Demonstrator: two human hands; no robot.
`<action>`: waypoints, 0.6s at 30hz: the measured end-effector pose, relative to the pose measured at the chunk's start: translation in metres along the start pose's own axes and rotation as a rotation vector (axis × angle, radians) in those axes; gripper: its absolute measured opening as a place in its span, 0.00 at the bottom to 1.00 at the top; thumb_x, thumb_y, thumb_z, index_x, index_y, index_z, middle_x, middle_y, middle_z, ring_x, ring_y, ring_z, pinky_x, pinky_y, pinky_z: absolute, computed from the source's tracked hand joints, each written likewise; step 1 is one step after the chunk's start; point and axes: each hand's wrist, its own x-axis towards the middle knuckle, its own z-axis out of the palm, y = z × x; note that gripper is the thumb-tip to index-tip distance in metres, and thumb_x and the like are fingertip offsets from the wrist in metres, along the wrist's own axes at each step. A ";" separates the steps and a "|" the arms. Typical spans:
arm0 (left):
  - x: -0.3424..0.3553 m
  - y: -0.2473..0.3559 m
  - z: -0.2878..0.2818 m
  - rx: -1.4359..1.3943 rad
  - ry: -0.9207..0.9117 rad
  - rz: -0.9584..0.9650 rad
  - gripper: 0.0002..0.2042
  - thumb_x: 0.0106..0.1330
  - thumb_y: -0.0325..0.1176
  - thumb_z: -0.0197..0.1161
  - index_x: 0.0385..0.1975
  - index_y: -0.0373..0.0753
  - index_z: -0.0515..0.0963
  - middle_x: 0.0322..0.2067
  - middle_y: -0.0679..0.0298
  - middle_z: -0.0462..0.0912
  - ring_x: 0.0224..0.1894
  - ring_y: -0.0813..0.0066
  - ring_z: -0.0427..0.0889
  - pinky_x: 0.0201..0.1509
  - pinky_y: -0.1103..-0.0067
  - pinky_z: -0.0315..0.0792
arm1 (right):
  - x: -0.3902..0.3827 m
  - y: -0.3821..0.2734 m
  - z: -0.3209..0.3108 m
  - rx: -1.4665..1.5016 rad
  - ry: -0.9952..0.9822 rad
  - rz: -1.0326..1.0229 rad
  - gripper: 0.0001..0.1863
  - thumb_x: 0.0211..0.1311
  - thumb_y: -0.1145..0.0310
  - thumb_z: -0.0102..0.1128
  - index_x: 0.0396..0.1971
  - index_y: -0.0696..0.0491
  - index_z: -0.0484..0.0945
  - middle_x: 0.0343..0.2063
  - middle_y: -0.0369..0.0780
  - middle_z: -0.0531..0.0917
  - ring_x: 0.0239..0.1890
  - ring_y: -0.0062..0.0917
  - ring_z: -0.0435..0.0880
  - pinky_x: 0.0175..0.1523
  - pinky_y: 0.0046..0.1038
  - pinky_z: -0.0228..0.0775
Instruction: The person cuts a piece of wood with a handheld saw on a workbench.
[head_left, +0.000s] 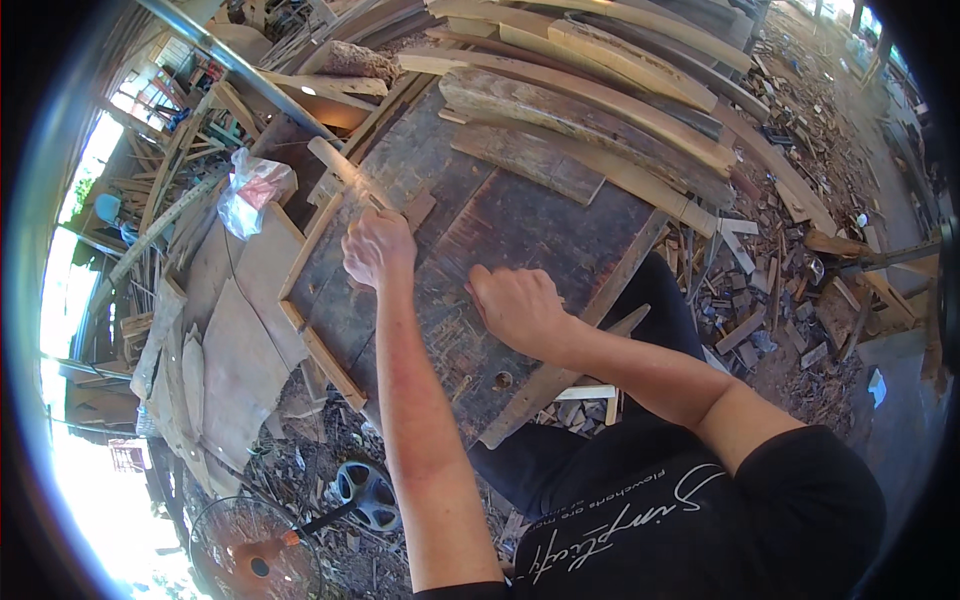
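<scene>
My left hand [380, 245] is closed low over the dark workbench [370, 330], its fingers curled down. Just beyond its knuckles lies a pale, narrow length of wood [345, 168], slanting toward the bench's far left corner. A small brown wood block [419, 209] rests beside the fingers. My right hand [518, 308] is also closed, lower and to the right, with the thumb side facing the left hand. Whatever either hand grips is hidden by the fingers.
Several long curved boards [590, 130] are stacked along the bench's far side. A clear plastic bag [257, 190] sits beyond the left edge, above thin wood sheets [240, 350]. A fan [255, 555] stands at lower left. Wood scraps [750, 310] cover the ground at right.
</scene>
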 end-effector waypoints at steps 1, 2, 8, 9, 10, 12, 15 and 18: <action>-0.001 0.000 0.000 0.000 -0.010 0.006 0.16 0.61 0.39 0.50 0.30 0.38 0.84 0.35 0.53 0.85 0.41 0.49 0.83 0.42 0.59 0.77 | 0.002 0.001 0.001 0.000 -0.004 0.011 0.07 0.57 0.71 0.49 0.26 0.55 0.76 0.26 0.48 0.84 0.33 0.40 0.85 0.38 0.39 0.74; -0.001 -0.001 -0.001 -0.011 -0.010 0.029 0.16 0.61 0.39 0.50 0.30 0.37 0.84 0.35 0.53 0.85 0.41 0.49 0.83 0.42 0.59 0.77 | 0.011 0.001 0.002 0.011 0.036 -0.018 0.06 0.57 0.72 0.49 0.27 0.56 0.76 0.26 0.48 0.84 0.33 0.40 0.85 0.39 0.39 0.74; 0.002 0.002 0.000 -0.026 -0.009 0.003 0.16 0.61 0.39 0.49 0.31 0.37 0.84 0.38 0.51 0.84 0.42 0.50 0.82 0.43 0.60 0.76 | 0.068 -0.001 0.020 0.045 0.204 -0.156 0.06 0.56 0.73 0.49 0.27 0.57 0.76 0.26 0.47 0.84 0.35 0.41 0.85 0.40 0.40 0.74; 0.002 0.000 0.002 -0.010 -0.019 -0.020 0.16 0.61 0.39 0.49 0.31 0.37 0.84 0.38 0.51 0.84 0.42 0.50 0.82 0.43 0.60 0.76 | 0.062 -0.002 0.024 0.035 0.242 -0.163 0.06 0.56 0.73 0.49 0.26 0.57 0.76 0.26 0.46 0.84 0.34 0.40 0.85 0.40 0.40 0.74; 0.001 -0.002 0.004 0.005 -0.030 -0.045 0.16 0.62 0.39 0.49 0.32 0.38 0.84 0.38 0.51 0.84 0.42 0.50 0.82 0.44 0.60 0.76 | 0.047 -0.003 0.021 0.033 0.238 -0.166 0.06 0.56 0.73 0.49 0.26 0.57 0.76 0.26 0.46 0.84 0.34 0.40 0.85 0.40 0.40 0.74; 0.002 -0.004 0.004 0.013 -0.038 -0.027 0.16 0.62 0.39 0.49 0.32 0.38 0.84 0.38 0.51 0.84 0.42 0.50 0.82 0.44 0.60 0.76 | 0.013 0.000 0.009 0.012 0.020 -0.039 0.06 0.56 0.73 0.49 0.26 0.56 0.76 0.26 0.46 0.84 0.34 0.40 0.85 0.39 0.39 0.74; 0.003 -0.001 0.000 0.011 -0.050 0.030 0.16 0.62 0.39 0.49 0.32 0.37 0.84 0.38 0.51 0.84 0.42 0.50 0.82 0.44 0.60 0.76 | 0.004 0.003 -0.002 -0.004 0.032 -0.034 0.06 0.59 0.71 0.49 0.27 0.55 0.75 0.24 0.47 0.82 0.31 0.43 0.84 0.35 0.42 0.73; 0.002 0.000 0.001 -0.003 -0.042 0.057 0.16 0.61 0.39 0.49 0.31 0.36 0.84 0.37 0.51 0.84 0.41 0.51 0.82 0.44 0.61 0.76 | 0.051 0.005 0.016 0.023 0.193 -0.166 0.07 0.59 0.71 0.50 0.27 0.57 0.75 0.25 0.48 0.83 0.31 0.43 0.84 0.36 0.42 0.73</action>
